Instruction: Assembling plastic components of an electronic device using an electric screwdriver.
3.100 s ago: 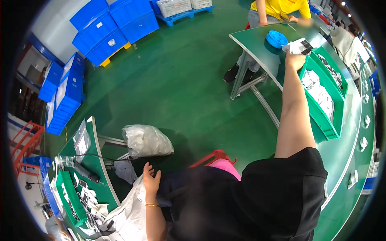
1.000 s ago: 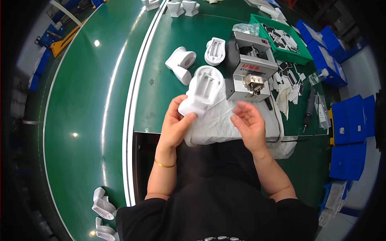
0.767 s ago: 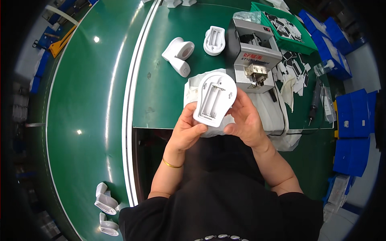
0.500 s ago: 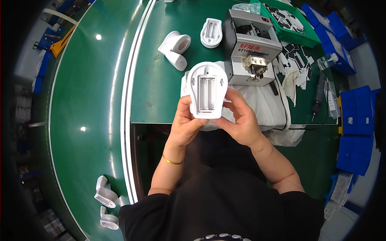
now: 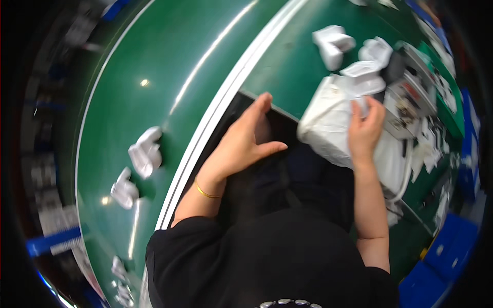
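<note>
In my right hand (image 5: 366, 129) is a white plastic housing (image 5: 362, 77), gripped at its near end above a white cloth (image 5: 326, 115). Motion smears its detail. My left hand (image 5: 241, 134) holds nothing; its fingers stretch forward and the thumb stands apart, beside the table's near corner. Beyond the cloth, two similar white housings lie on the green table: one (image 5: 333, 46) farther left, the other (image 5: 376, 50) close behind the held one. On the green surface (image 5: 115, 118) to my left sit two more, a farther housing (image 5: 146, 153) and a nearer housing (image 5: 125, 189).
A grey bench machine (image 5: 410, 100) stands right of the cloth, with a green bin (image 5: 446, 97) behind it. Loose white pieces (image 5: 429, 141) are scattered nearby. Blue bins (image 5: 448, 246) line the right side. A white rail (image 5: 233, 82) divides the two green surfaces.
My view has swung left. My left hand has let go of the housing and moved left, opening; my right hand has carried the housing forward over the cloth.
</note>
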Tool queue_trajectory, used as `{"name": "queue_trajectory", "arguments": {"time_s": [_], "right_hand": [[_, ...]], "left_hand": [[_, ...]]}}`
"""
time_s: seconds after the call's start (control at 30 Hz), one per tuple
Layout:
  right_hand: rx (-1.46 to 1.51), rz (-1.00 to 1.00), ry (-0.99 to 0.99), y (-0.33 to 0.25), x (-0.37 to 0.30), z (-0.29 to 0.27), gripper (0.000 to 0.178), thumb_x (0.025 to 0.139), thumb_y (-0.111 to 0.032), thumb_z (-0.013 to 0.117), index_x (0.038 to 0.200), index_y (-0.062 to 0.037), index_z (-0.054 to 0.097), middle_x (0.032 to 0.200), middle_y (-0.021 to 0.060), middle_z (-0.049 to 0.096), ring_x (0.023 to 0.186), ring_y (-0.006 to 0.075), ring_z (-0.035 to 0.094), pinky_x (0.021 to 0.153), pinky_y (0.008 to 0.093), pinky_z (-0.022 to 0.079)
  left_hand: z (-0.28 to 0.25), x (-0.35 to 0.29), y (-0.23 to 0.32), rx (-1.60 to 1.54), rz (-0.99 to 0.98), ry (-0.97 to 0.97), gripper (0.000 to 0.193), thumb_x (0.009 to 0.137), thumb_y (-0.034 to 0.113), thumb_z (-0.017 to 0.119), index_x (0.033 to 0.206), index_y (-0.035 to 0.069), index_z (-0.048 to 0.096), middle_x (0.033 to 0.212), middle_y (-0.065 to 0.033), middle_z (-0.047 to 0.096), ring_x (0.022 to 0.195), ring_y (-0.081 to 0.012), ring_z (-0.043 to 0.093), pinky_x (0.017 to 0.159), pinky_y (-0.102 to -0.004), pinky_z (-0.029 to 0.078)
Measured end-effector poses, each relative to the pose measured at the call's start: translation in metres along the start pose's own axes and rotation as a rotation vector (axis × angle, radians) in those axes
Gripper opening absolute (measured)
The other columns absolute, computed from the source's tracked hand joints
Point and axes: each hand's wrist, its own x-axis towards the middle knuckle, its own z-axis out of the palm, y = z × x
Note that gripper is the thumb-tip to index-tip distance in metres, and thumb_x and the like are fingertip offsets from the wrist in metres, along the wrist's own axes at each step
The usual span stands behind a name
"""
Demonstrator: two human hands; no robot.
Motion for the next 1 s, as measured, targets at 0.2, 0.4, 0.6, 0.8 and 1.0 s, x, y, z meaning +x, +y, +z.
{"name": "queue_trajectory", "arguments": {"time_s": [0.2, 0.4, 0.6, 0.8, 1.0], "right_hand": [[-0.026, 0.204, -0.097, -0.001, 0.030, 0.017, 0.041, 0.097, -0.036, 0.065, 0.124, -0.0056, 0.061, 0.117, 0.0178, 0.060, 0.092, 0.0310, 0.065, 0.081, 0.0399, 0.052], [0.119, 0.153, -0.052, 0.024, 0.023, 0.024, 0.045, 0.095, -0.023, 0.069, 0.135, -0.0066, 0.058, 0.124, 0.0166, 0.057, 0.089, 0.0218, 0.067, 0.071, 0.0328, 0.057], [0.488, 0.147, -0.032, 0.013, -0.015, -0.005, 0.054, 0.088, -0.002, 0.073, 0.138, -0.0051, 0.053, 0.133, 0.0130, 0.053, 0.086, 0.0151, 0.066, 0.060, 0.0220, 0.055], [0.891, 0.505, -0.592, -0.008, -0.053, -0.109, 0.066, 0.077, -0.016, 0.087, 0.134, -0.0038, 0.057, 0.124, 0.0078, 0.064, 0.108, 0.0152, 0.061, 0.088, 0.0306, 0.052], [0.725, 0.506, -0.621, 0.024, -0.075, -0.179, 0.117, 0.055, -0.027, 0.099, 0.149, -0.0039, 0.034, 0.141, 0.0131, 0.049, 0.132, 0.0232, 0.049, 0.109, 0.0378, 0.041]], "left_hand": [[-0.135, -0.096, 0.017, 1.044, -0.156, 0.512, 0.101, 0.064, 0.021, 0.091, 0.148, 0.002, 0.038, 0.147, -0.0230, 0.047, 0.137, -0.0408, 0.044, 0.114, -0.0433, 0.037], [-0.169, -0.144, -0.026, 0.787, -0.569, 0.439, 0.092, 0.068, 0.014, 0.083, 0.149, 0.009, 0.040, 0.142, -0.0209, 0.051, 0.131, -0.0403, 0.049, 0.108, -0.0434, 0.043], [-0.104, -0.092, -0.001, 0.509, -0.260, 0.344, 0.084, 0.068, 0.003, 0.074, 0.146, 0.011, 0.045, 0.136, -0.0136, 0.053, 0.118, -0.0259, 0.057, 0.092, -0.0359, 0.053], [0.058, 0.016, 0.062, -0.065, 0.058, -0.306, 0.082, 0.062, 0.017, 0.081, 0.137, 0.002, 0.053, 0.130, -0.0173, 0.051, 0.120, -0.0295, 0.054, 0.098, -0.0362, 0.046], [0.153, 0.065, 0.080, -0.641, -0.214, -0.792, 0.090, 0.068, 0.015, 0.088, 0.145, 0.004, 0.044, 0.128, -0.0072, 0.051, 0.113, -0.0186, 0.054, 0.096, -0.0338, 0.046]]}}
